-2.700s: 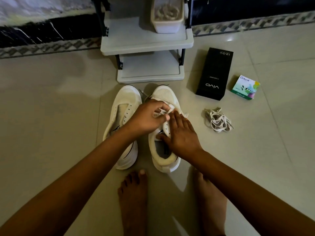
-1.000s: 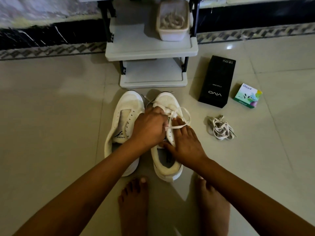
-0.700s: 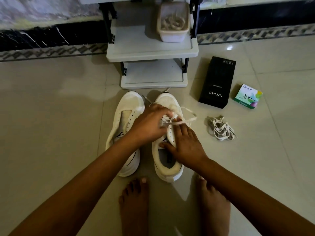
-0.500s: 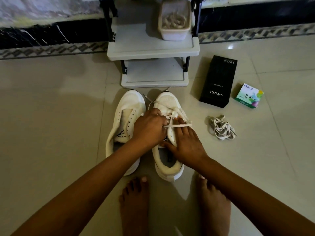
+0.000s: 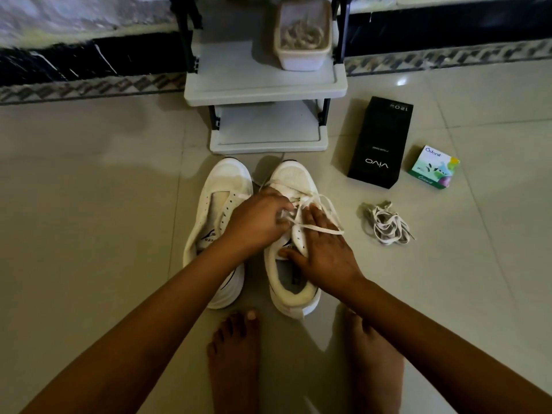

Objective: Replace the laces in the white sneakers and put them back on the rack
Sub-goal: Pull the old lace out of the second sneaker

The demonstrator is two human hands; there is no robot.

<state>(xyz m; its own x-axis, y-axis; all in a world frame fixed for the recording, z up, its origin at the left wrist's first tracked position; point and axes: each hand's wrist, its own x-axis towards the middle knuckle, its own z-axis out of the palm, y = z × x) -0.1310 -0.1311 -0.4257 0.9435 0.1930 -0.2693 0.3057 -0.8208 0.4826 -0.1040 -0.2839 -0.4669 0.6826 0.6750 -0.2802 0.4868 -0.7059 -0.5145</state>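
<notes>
Lacing the half-laced sneaker [image 5: 294,177], on the floor [image 5: 89,234] just before the rack [image 5: 263,92]: my left hand [image 5: 257,222] pinches the lace [image 5: 316,229] over its tongue, my right hand [image 5: 325,252] lies flat, fingers straight, steadying it; I judge each crossing should be drawn snug and untwisted.

The beige tiled floor [image 5: 89,204] bears a grey plastic rack [image 5: 265,85], with white sneakers [image 5: 230,177] before it. Right of these: black cardboard box [image 5: 380,141], small green carton [image 5: 434,167], tangled white laces [image 5: 386,224].
</notes>
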